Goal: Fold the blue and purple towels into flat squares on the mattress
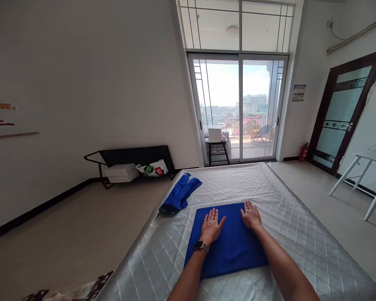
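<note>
A blue cloth (230, 246), folded into a flat rectangle, lies on the silver quilted mattress (294, 238) in front of me. My left hand (211, 228) rests palm down on the cloth's left half, fingers stretched out, a watch on its wrist. On the upper right edge of the cloth, my right hand (251, 214) is laid flat with the fingers extended. Neither hand grips anything. Farther off, near the mattress's left edge, sits a second blue cloth (181, 194), loosely bunched in long folds.
Past the mattress's far end stand a black stool (217, 144) with a white box on it and glass sliding doors (257, 108). A low black rack (134, 154) stands along the left wall. To the right is a white table (371, 156); patterned fabric (75, 290) lies at lower left.
</note>
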Demonstrator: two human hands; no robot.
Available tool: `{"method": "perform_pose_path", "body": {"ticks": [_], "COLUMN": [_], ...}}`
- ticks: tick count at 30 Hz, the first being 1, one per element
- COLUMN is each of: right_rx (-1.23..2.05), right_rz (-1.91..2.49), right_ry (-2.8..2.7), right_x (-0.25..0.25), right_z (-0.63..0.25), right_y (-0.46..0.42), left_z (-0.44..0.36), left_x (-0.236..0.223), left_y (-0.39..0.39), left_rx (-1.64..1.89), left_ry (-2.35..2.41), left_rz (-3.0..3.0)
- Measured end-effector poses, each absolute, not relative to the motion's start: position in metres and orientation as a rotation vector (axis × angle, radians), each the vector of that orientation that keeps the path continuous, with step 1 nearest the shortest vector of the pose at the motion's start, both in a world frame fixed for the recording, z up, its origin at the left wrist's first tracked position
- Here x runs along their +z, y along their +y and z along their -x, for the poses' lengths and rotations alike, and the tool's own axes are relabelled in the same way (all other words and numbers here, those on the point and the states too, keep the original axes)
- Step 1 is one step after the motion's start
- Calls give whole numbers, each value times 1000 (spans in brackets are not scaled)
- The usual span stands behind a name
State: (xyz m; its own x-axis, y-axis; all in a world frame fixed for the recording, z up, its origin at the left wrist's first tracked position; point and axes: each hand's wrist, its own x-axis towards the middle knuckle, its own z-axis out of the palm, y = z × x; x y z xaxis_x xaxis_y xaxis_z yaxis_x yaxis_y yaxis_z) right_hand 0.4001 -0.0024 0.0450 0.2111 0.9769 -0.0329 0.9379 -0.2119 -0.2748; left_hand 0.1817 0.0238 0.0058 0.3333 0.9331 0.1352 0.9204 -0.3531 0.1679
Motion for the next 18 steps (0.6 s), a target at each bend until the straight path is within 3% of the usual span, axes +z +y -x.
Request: {"method": "perform_pose_path", "body": {"ticks": [6, 12, 18], "right_rx": [286, 213, 169], "right_rz": [2308, 2288, 2221], "right_ry": [-1867, -1917, -1974], "right_x": [56, 67, 41], "right_z": [-399, -395, -395], "right_y": [-5, -25, -80], "left_z": [-96, -97, -96], "left_x": [-9, -6, 0], "left_y": [15, 8, 8], "left_rx": [308, 248, 252], "left_ry": [1898, 1889, 1906], "left_rz": [-2455, -2427, -2443]}}
